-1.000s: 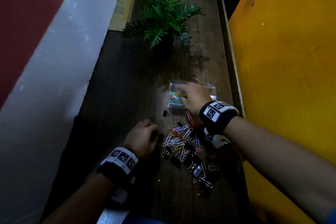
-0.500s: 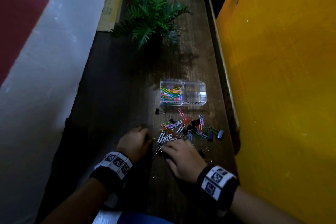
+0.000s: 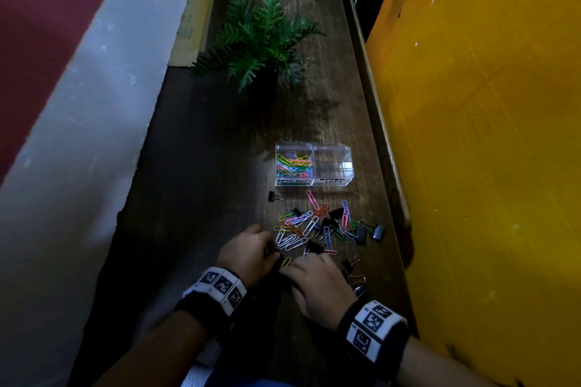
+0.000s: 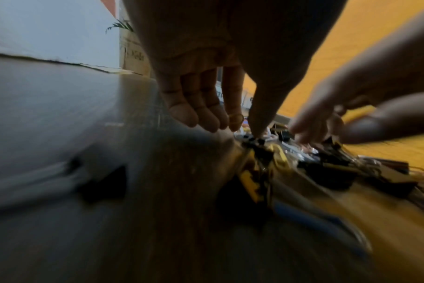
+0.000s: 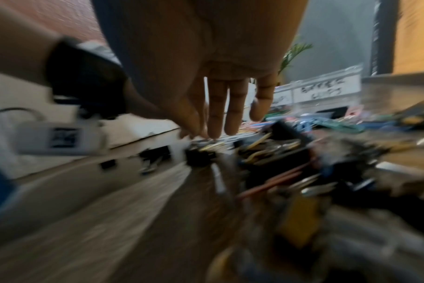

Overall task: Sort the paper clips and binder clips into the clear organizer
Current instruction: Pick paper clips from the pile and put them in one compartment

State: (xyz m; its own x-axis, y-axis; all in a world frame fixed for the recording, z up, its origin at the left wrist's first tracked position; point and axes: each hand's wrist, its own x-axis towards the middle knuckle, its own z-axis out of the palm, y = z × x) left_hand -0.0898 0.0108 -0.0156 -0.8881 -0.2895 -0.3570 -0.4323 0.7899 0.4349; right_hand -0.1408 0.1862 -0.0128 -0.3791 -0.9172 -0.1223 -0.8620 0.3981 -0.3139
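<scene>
Both hands at the loose clip pile's (image 3: 327, 229) 7 o'clock edge. Left hand (image 3: 248, 253) fingers curled, right hand (image 3: 317, 284) fingers extended down; grasp unclear, wrist views blurred. Clear organizer (image 3: 314, 165) at pile's 12 o'clock, paper clips (image 3: 294, 163) in left compartment.

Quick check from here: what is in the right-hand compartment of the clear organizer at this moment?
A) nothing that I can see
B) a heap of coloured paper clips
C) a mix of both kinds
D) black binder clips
A: in the head view the right compartment of the organizer shows only clear walls, while the coloured paper clips fill the left one.
</scene>
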